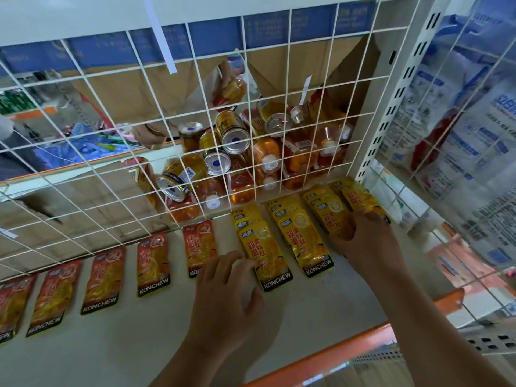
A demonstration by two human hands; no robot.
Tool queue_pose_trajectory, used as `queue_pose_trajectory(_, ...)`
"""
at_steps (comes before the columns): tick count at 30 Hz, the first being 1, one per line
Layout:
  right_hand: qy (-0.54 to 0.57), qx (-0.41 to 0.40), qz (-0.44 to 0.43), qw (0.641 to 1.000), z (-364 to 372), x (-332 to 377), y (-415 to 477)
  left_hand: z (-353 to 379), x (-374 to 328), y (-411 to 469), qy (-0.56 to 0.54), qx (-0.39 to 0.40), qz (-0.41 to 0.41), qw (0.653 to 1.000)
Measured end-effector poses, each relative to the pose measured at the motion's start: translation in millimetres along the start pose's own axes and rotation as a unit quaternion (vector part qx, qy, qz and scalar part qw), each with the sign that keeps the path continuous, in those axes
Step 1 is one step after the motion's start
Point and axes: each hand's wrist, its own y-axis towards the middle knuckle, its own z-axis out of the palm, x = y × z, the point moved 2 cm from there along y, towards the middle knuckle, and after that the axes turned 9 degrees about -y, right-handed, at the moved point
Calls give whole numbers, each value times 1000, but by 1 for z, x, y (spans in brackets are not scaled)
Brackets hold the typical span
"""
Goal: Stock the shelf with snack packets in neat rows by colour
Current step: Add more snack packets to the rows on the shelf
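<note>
The white shelf (139, 344), backed by a wire grid (111, 135), carries five red packets (153, 263) in one row on the left. On the right lie four overlapping rows of yellow packets (304, 241). The bottom edges that can be read say KONCHEW. The right hand (368, 244) grasps the rightmost yellow packets. The left hand (223, 297), fingers relaxed, touches the front packet of the leftmost yellow row.

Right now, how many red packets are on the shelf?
5 in one row: first, second, third, fourth, fifth by the left hand. More may lie beyond the left edge.
</note>
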Motion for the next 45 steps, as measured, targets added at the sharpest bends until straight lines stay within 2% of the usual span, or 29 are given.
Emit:
queue_pose_trajectory(17, -18, -20, -8, 1000, 0, -5, -1, 1, 0, 0, -1, 4, 1, 1000)
queue_pose_trajectory(33, 22, -45, 10, 999, -2, -7, -9, 1, 0, 0, -1, 10, -8, 1000)
queue_pose_trajectory(40, 49, -41, -22, 998, -14, -4, -16, 0, -1, -2, 8, -8, -10, 1000)
queue_pose_trajectory(45, 67, -37, -71, 995, -27, 5, -20, -5, -7, -3, 9, -34, -54, 998)
